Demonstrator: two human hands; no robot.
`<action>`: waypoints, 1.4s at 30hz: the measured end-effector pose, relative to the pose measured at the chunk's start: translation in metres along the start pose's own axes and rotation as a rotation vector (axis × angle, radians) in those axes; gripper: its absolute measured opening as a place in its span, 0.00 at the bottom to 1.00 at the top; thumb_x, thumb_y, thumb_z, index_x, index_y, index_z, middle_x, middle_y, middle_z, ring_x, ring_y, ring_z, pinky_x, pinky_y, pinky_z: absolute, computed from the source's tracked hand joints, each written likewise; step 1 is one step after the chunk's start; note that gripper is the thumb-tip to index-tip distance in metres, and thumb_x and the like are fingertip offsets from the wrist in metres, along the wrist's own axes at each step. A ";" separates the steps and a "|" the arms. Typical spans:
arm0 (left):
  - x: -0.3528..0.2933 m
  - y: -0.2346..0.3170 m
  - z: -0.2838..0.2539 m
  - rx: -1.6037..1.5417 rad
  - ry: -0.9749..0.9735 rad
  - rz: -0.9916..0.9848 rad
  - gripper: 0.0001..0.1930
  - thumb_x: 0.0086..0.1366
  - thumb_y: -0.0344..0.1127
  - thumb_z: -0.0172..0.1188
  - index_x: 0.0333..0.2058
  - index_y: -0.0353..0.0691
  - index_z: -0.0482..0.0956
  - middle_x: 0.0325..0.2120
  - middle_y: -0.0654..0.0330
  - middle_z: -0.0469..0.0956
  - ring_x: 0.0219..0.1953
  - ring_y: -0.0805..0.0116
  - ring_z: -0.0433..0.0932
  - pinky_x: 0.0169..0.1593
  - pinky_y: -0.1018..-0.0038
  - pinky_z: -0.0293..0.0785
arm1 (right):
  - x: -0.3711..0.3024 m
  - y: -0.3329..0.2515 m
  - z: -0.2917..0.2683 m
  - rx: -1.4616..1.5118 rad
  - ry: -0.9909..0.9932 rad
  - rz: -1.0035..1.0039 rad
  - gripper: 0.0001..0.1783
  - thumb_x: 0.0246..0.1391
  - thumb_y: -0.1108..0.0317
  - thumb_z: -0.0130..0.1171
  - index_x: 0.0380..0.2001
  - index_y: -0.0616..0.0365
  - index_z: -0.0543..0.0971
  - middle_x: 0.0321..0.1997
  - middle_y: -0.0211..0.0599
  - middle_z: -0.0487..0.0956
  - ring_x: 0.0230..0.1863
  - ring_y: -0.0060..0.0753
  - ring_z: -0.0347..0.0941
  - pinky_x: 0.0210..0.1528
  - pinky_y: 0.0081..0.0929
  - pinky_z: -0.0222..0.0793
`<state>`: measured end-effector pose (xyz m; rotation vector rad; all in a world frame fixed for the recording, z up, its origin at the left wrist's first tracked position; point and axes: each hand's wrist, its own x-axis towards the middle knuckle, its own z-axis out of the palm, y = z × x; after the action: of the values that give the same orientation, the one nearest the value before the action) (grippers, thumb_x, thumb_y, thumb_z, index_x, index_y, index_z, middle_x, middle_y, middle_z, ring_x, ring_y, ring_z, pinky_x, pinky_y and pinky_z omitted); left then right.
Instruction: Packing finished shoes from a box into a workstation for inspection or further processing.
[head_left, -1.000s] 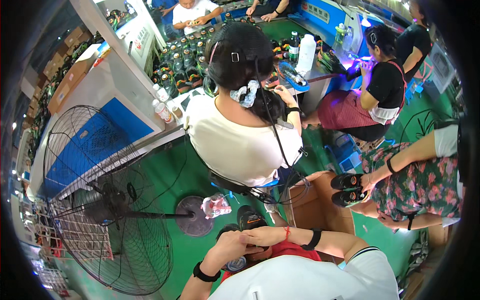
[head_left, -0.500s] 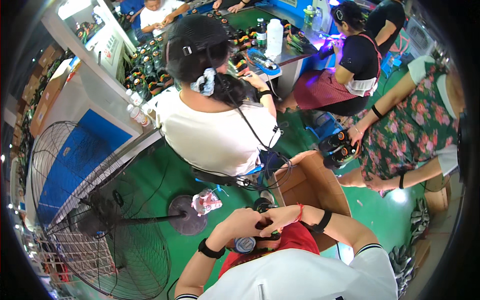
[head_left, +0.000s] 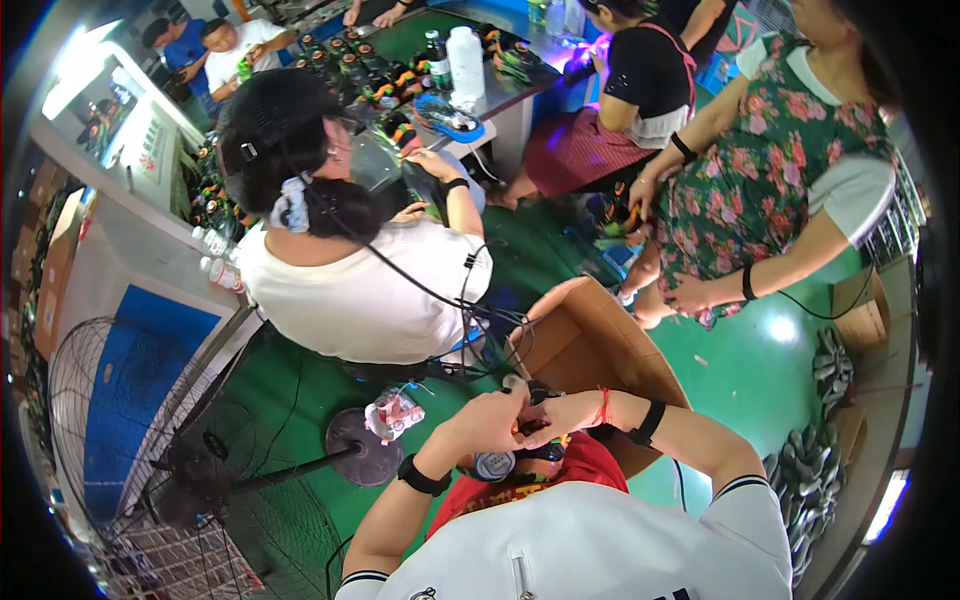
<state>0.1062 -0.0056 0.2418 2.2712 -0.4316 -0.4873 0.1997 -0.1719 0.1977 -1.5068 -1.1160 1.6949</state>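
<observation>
Black, a small round-dialled device [head_left: 522, 450] is gripped by both closed hands, left hand [head_left: 487, 423] and right hand [head_left: 560, 413], just beside the cardboard box [head_left: 590, 350].

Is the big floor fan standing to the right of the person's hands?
No, the floor fan stands at the left, beyond the left hand.

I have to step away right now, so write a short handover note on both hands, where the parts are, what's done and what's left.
Left hand: closed on a small dark headlamp part held over the lap.
Right hand: pinching the same part from the other side; red string and black band on that wrist.
A round lamp piece sits just under the hands, on the red cloth.
Open cardboard box stands just ahead on the green floor.
Done: part picked up, in both hands.
Left: fitting looks unfinished; part not yet put down or boxed.
</observation>
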 end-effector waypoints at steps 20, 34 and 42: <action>0.040 0.023 -0.014 -0.036 0.444 0.280 0.25 0.51 0.33 0.62 0.47 0.33 0.63 0.44 0.50 0.65 0.46 0.61 0.67 0.49 0.70 0.65 | -0.047 0.035 -0.026 0.572 0.201 0.205 0.25 0.52 0.52 0.56 0.47 0.59 0.69 0.34 0.25 0.74 0.31 0.17 0.70 0.31 0.17 0.69; -0.064 0.007 -0.021 -0.716 0.391 -0.209 0.21 0.58 0.37 0.59 0.48 0.36 0.66 0.44 0.59 0.71 0.47 0.70 0.70 0.52 0.72 0.66 | -0.124 0.040 -0.035 0.534 0.653 0.176 0.33 0.50 0.43 0.54 0.42 0.67 0.73 0.36 0.32 0.76 0.34 0.19 0.71 0.35 0.18 0.68; -0.062 0.003 -0.014 -0.792 0.429 -0.276 0.20 0.60 0.35 0.57 0.48 0.34 0.66 0.44 0.58 0.71 0.47 0.70 0.71 0.50 0.74 0.67 | -0.109 0.044 -0.039 0.429 1.045 -0.047 0.32 0.54 0.41 0.47 0.36 0.66 0.75 0.30 0.30 0.75 0.32 0.19 0.67 0.35 0.20 0.64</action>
<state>0.0586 0.0289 0.2658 1.5885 0.2658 -0.2261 0.2608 -0.2784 0.2104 -1.6866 -0.2058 0.7836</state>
